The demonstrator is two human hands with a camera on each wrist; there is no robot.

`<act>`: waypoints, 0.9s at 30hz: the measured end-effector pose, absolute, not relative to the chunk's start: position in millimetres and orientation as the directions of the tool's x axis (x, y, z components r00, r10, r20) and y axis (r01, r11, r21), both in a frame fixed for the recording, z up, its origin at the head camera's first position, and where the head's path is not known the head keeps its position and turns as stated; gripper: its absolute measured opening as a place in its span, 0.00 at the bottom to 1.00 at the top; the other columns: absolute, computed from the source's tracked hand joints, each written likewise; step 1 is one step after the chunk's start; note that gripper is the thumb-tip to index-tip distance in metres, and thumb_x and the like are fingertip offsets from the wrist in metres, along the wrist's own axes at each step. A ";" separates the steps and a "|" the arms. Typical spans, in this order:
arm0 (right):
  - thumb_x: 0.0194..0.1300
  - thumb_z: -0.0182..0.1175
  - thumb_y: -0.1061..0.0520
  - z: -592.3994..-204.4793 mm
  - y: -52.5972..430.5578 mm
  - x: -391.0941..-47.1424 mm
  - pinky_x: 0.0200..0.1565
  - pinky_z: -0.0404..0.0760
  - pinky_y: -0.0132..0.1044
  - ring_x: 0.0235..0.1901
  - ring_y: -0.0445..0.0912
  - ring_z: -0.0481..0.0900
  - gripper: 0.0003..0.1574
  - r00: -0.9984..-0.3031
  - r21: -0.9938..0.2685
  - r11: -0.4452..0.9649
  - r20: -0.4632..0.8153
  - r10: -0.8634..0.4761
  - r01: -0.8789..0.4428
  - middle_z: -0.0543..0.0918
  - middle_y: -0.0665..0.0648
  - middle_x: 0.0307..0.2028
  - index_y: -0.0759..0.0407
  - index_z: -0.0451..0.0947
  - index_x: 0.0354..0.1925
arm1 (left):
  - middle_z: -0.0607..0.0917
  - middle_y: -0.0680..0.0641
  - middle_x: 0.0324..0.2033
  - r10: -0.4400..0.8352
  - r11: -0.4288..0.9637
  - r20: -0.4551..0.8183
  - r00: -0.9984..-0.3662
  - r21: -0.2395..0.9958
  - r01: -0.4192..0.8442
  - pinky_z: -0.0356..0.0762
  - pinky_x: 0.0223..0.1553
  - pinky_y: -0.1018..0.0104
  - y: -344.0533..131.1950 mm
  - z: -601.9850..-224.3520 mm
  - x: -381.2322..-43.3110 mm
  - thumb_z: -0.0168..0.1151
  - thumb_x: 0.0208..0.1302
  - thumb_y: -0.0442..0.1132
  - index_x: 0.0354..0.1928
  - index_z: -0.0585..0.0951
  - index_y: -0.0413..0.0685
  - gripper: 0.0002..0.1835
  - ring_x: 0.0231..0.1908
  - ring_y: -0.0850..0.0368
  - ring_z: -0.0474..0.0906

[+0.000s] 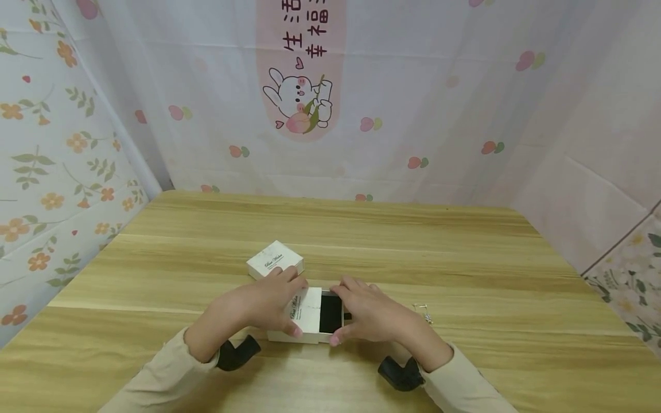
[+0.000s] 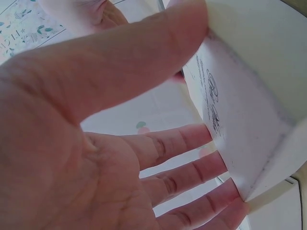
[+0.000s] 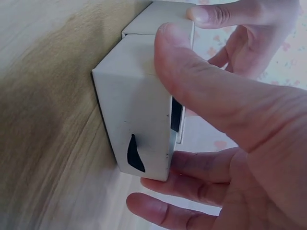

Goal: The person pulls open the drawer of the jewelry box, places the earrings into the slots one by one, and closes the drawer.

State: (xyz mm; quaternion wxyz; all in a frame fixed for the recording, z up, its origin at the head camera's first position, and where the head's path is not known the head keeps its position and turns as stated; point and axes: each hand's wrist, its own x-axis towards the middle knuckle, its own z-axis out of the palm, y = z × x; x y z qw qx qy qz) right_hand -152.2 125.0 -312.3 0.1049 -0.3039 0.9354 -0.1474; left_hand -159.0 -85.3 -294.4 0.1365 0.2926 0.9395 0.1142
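A white slide-out gift box stands on the table, its drawer (image 3: 132,105) partly out to the right of its printed sleeve (image 1: 311,315). Inside the drawer a black lining (image 1: 330,314) shows. My left hand (image 1: 268,301) grips the sleeve, thumb on the near side and fingers on the far side. With thumb and fingers on opposite sides, my right hand (image 1: 369,310) holds the drawer. A black ribbon tab (image 3: 135,154) sticks out of the drawer's end, below the right thumb in the right wrist view.
A second white box (image 1: 276,256) with similar printing lies just behind my left hand. Small silvery jewellery (image 1: 424,314), too small to make out fully, lies right of my right hand. Printed curtains stand behind the wooden table (image 1: 330,229) and at its sides.
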 end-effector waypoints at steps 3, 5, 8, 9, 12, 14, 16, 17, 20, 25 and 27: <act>0.43 0.69 0.39 -310.7 125.2 -151.7 0.56 0.66 0.54 0.56 0.52 0.68 0.54 -0.797 -0.337 0.780 -0.124 -0.592 -0.527 0.69 0.59 0.54 0.66 0.64 0.62 | 0.70 0.46 0.50 0.580 0.803 -0.191 -0.792 0.298 0.516 0.69 0.48 0.57 -85.4 -294.5 -159.0 0.74 0.44 0.49 0.55 0.71 0.43 0.37 0.46 0.51 0.64; 0.43 0.69 0.39 -309.7 125.4 -151.0 0.57 0.65 0.54 0.58 0.53 0.67 0.54 -0.798 -0.334 0.786 -0.138 -0.587 -0.520 0.69 0.59 0.55 0.65 0.64 0.61 | 0.70 0.46 0.50 0.580 0.803 -0.195 -0.791 0.302 0.515 0.69 0.48 0.57 -85.5 -294.8 -159.2 0.74 0.44 0.49 0.55 0.71 0.43 0.37 0.47 0.51 0.64; 0.44 0.69 0.39 -308.6 125.7 -150.4 0.54 0.65 0.52 0.55 0.51 0.68 0.53 -0.798 -0.325 0.791 -0.151 -0.584 -0.518 0.69 0.58 0.52 0.66 0.64 0.61 | 0.70 0.47 0.50 0.579 0.803 -0.198 -0.791 0.304 0.512 0.69 0.48 0.57 -85.8 -295.4 -159.4 0.74 0.44 0.49 0.56 0.71 0.44 0.37 0.47 0.51 0.64; 0.44 0.69 0.40 -308.2 125.9 -150.2 0.53 0.65 0.51 0.54 0.51 0.68 0.53 -0.797 -0.324 0.792 -0.154 -0.584 -0.517 0.70 0.57 0.51 0.66 0.64 0.61 | 0.70 0.47 0.50 0.579 0.803 -0.198 -0.791 0.304 0.512 0.69 0.48 0.57 -85.9 -295.6 -159.5 0.74 0.44 0.49 0.56 0.71 0.44 0.37 0.46 0.51 0.64; 0.45 0.69 0.40 -307.3 126.8 -150.3 0.53 0.65 0.51 0.53 0.51 0.68 0.52 -0.795 -0.319 0.793 -0.161 -0.585 -0.520 0.69 0.57 0.50 0.67 0.64 0.61 | 0.70 0.46 0.50 0.579 0.803 -0.196 -0.791 0.302 0.514 0.69 0.48 0.57 -86.3 -295.3 -159.6 0.74 0.44 0.49 0.56 0.70 0.43 0.37 0.47 0.51 0.64; 0.46 0.69 0.40 -306.7 128.0 -150.5 0.54 0.65 0.52 0.54 0.52 0.68 0.52 -0.794 -0.315 0.796 -0.169 -0.584 -0.518 0.69 0.57 0.51 0.67 0.63 0.61 | 0.70 0.46 0.50 0.580 0.803 -0.196 -0.791 0.301 0.514 0.69 0.48 0.57 -86.3 -294.6 -159.4 0.74 0.44 0.49 0.56 0.70 0.43 0.37 0.47 0.51 0.64; 0.46 0.68 0.40 -306.1 129.3 -151.0 0.54 0.65 0.52 0.54 0.52 0.68 0.52 -0.794 -0.310 0.800 -0.180 -0.581 -0.514 0.69 0.57 0.51 0.67 0.63 0.61 | 0.70 0.46 0.50 0.580 0.803 -0.194 -0.791 0.303 0.514 0.69 0.48 0.57 -86.2 -293.8 -159.1 0.74 0.44 0.49 0.56 0.70 0.43 0.37 0.47 0.51 0.64; 0.46 0.68 0.41 -305.8 130.0 -151.2 0.55 0.64 0.53 0.54 0.52 0.68 0.52 -0.794 -0.308 0.802 -0.187 -0.578 -0.512 0.69 0.57 0.51 0.67 0.63 0.61 | 0.70 0.46 0.50 0.579 0.803 -0.195 -0.792 0.306 0.511 0.69 0.48 0.57 -86.1 -293.4 -158.9 0.74 0.44 0.49 0.55 0.70 0.43 0.37 0.47 0.51 0.64; 0.46 0.69 0.41 -304.3 132.7 -151.5 0.56 0.64 0.53 0.54 0.52 0.68 0.52 -0.797 -0.304 0.812 -0.207 -0.567 -0.498 0.69 0.57 0.50 0.67 0.63 0.61 | 0.69 0.46 0.49 0.576 0.805 -0.198 -0.793 0.308 0.507 0.68 0.48 0.57 -86.0 -292.8 -158.4 0.74 0.44 0.48 0.55 0.71 0.43 0.36 0.46 0.51 0.64; 0.45 0.70 0.42 -301.3 137.3 -150.8 0.58 0.63 0.54 0.54 0.53 0.69 0.51 -0.801 -0.298 0.824 -0.231 -0.552 -0.482 0.69 0.56 0.49 0.67 0.63 0.60 | 0.69 0.47 0.49 0.576 0.805 -0.202 -0.792 0.309 0.506 0.68 0.48 0.57 -85.6 -292.9 -158.1 0.74 0.45 0.48 0.55 0.70 0.43 0.36 0.46 0.51 0.63; 0.45 0.70 0.41 -300.3 138.5 -150.7 0.57 0.63 0.54 0.53 0.53 0.69 0.51 -0.801 -0.294 0.827 -0.238 -0.550 -0.480 0.70 0.56 0.48 0.67 0.64 0.60 | 0.69 0.47 0.49 0.575 0.807 -0.205 -0.792 0.307 0.505 0.68 0.48 0.57 -85.5 -292.9 -158.2 0.74 0.45 0.48 0.55 0.70 0.44 0.36 0.46 0.51 0.63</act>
